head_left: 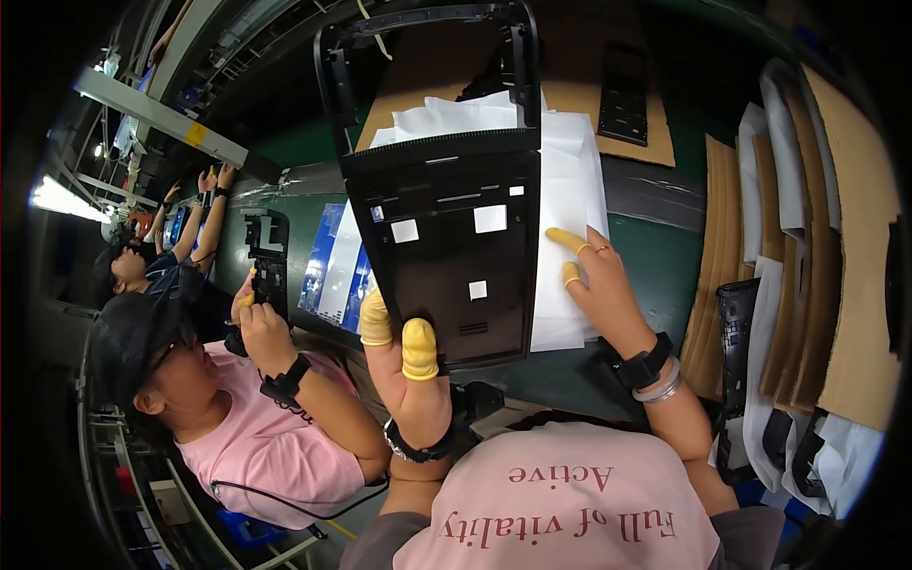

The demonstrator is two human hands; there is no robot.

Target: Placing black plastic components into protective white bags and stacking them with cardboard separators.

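Observation:
A large black plastic housing (442, 261) stands tilted before me, with an open frame at its far end and several white squares showing on its flat face. My left hand (410, 388) grips its near left edge; the thumb lies on the face and another finger is at the side, both in yellow finger cots. Beyond and beneath it lie white sheets (573, 195). My right hand (608, 290) is over the right edge of these sheets, its yellow-capped index finger and thumb apart. That index fingertip is close beside the housing's right edge.
Blue-and-white film pieces (332, 261) lie left of the sheets. Another black part (623, 100) rests on cardboard (655, 133) at the back. Upright cardboard dividers (760, 247) stand at right. A co-worker in pink (275, 446) sits close at left, holding a black part (270, 256).

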